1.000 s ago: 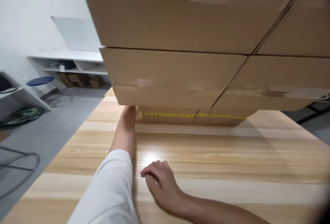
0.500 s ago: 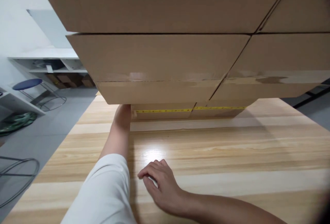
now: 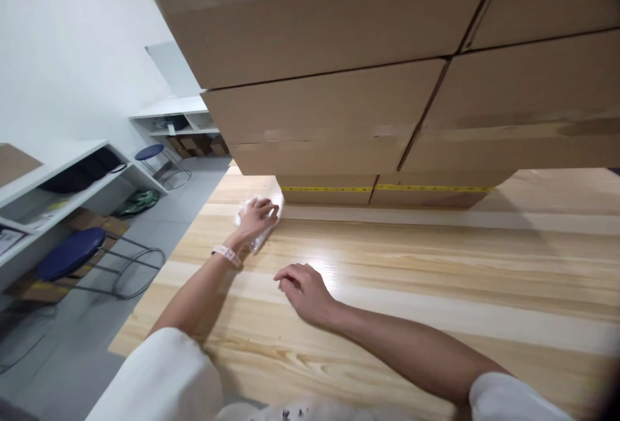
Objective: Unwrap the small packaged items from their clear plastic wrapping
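My left hand (image 3: pixel 259 215) is on a crumpled, translucent white plastic bag (image 3: pixel 267 232), its fingers bent over it. The bag lies on the wooden table (image 3: pixel 411 266), beside the lower left end of the stacked cardboard boxes (image 3: pixel 320 101). A pale band (image 3: pixel 226 254) circles the left wrist. My right hand (image 3: pixel 306 292) rests on the tabletop nearer to me. Its fingers are loosely curled together, with a small gap at the thumb and nothing visible in them.
Large taped boxes overhang a lower row that carries a yellow measuring tape (image 3: pixel 329 189). Past the table's left edge stand a blue-seated stool (image 3: pixel 72 253), another blue stool (image 3: pixel 149 152) and white shelves (image 3: pixel 104 192).
My left hand has come out from behind the boxes into view, on the plastic bag. The view has turned left. My right hand keeps its curled pose on the table.
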`<state>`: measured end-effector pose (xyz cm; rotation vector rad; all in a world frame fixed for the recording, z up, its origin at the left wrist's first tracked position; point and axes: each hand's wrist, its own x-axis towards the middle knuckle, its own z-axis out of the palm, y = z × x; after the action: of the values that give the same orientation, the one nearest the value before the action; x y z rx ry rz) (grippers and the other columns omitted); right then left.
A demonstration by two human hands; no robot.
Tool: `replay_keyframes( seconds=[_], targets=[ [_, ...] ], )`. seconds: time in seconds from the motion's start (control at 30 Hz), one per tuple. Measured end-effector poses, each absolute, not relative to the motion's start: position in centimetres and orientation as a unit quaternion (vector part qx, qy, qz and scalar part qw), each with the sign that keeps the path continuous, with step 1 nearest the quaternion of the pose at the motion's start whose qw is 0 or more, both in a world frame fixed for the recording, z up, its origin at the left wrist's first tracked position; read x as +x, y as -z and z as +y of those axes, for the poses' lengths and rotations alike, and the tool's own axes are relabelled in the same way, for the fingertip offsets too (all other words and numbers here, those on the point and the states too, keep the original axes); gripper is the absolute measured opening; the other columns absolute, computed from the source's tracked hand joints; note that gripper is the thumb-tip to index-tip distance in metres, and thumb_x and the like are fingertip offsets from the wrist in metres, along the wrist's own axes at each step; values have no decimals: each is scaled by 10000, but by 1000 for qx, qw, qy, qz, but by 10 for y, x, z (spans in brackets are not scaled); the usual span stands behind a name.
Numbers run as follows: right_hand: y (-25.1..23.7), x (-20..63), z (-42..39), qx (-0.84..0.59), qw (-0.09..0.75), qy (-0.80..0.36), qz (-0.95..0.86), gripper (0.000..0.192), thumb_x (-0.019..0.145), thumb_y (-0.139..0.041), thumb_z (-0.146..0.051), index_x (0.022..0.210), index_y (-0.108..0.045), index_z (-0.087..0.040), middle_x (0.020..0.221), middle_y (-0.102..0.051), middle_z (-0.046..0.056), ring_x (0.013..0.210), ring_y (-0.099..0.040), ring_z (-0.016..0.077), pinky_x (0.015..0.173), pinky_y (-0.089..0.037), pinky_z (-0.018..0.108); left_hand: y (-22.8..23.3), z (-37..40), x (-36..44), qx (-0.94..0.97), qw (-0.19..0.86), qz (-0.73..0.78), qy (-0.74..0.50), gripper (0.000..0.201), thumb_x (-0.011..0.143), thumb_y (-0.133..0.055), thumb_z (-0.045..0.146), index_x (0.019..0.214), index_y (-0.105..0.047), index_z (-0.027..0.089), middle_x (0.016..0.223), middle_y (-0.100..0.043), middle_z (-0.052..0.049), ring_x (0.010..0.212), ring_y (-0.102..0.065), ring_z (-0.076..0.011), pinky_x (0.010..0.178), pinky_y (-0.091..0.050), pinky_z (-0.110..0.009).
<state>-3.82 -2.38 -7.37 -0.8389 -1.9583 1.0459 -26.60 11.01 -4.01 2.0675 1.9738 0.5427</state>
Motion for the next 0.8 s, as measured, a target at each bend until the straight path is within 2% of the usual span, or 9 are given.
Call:
replay_keyframes(
  seconds=[0.13, 0.23, 0.33, 0.43, 0.53, 0.6, 0.67, 0.73, 0.8],
  targets=[
    [80, -33, -60, -84, 432, -337, -832, 237, 946, -483, -203, 986, -713, -241, 812, -758, 24, 747, -686, 164, 727, -510, 302, 50, 40, -194, 741, 153, 636, -148, 430, 877, -690, 445, 1290, -727, 329, 1531, -570, -67, 1495, -319, -434, 1176, -229, -684],
    [87, -24, -86, 63, 400, -284, -869, 199, 924, -508, -238, 948, -700, -283, 742, -717, -8, 666, -664, 135, 639, -486, 273, 53, 20, -116, 799, 196, 547, -155, 456, 894, -690, 495, 1315, -712, 323, 1551, -554, -83, 1506, -310, -424, 1207, -106, -713],
    [89, -12, -94, 103, 360, -261, -890, 160, 922, -549, -268, 921, -704, -308, 681, -661, -28, 608, -623, 119, 587, -458, 263, 53, 27, -38, 842, 231, 462, -158, 424, 860, -742, 459, 1258, -737, 314, 1522, -584, -77, 1511, -316, -417, 1226, -42, -717],
    [87, 11, -83, 37, 336, -240, -910, 201, 952, -526, -326, 940, -724, -295, 710, -678, 5, 631, -618, 149, 613, -480, 295, 45, 45, 12, 863, 241, 422, -134, 410, 906, -689, 441, 1289, -714, 297, 1585, -515, -85, 1537, -285, -413, 1227, -11, -731],
    [84, 53, -70, -58, 364, -237, -899, 261, 973, -491, -331, 1016, -742, -278, 845, -738, 58, 745, -662, 195, 696, -528, 345, 27, 50, 17, 854, 213, 443, -170, 440, 926, -677, 444, 1331, -680, 273, 1650, -417, -105, 1549, -248, -420, 1219, -59, -736],
    [80, 89, -63, -153, 425, -225, -863, 271, 974, -483, -279, 1055, -741, -279, 904, -753, 69, 819, -681, 218, 765, -549, 383, 17, 39, 0, 820, 197, 485, -229, 326, 957, -641, 394, 1240, -711, 249, 1530, -552, -103, 1460, -393, -378, 1207, -208, -673],
    [77, 124, -57, -284, 497, -197, -796, 268, 981, -482, -235, 1064, -734, -275, 942, -756, 72, 884, -681, 232, 834, -552, 415, 15, 19, -22, 777, 229, 520, -271, 208, 980, -591, 338, 1071, -725, 208, 1198, -719, -91, 1183, -598, -290, 1103, -412, -525],
    [76, 151, -49, -432, 521, -183, -713, 245, 988, -498, -252, 1093, -719, -258, 1029, -746, 94, 987, -661, 260, 899, -540, 454, 21, -5, -39, 763, 261, 523, -277, 176, 958, -621, 333, 1047, -703, 204, 1089, -717, -82, 1066, -624, -262, 999, -484, -436],
    [79, 166, -39, -523, 491, -211, -664, 246, 974, -530, -306, 1128, -708, -233, 1091, -734, 111, 1044, -642, 286, 930, -527, 485, 33, -24, -44, 773, 264, 514, -263, 263, 891, -707, 305, 1134, -676, 210, 1155, -691, -93, 1108, -606, -273, 992, -489, -422]
  ],
)
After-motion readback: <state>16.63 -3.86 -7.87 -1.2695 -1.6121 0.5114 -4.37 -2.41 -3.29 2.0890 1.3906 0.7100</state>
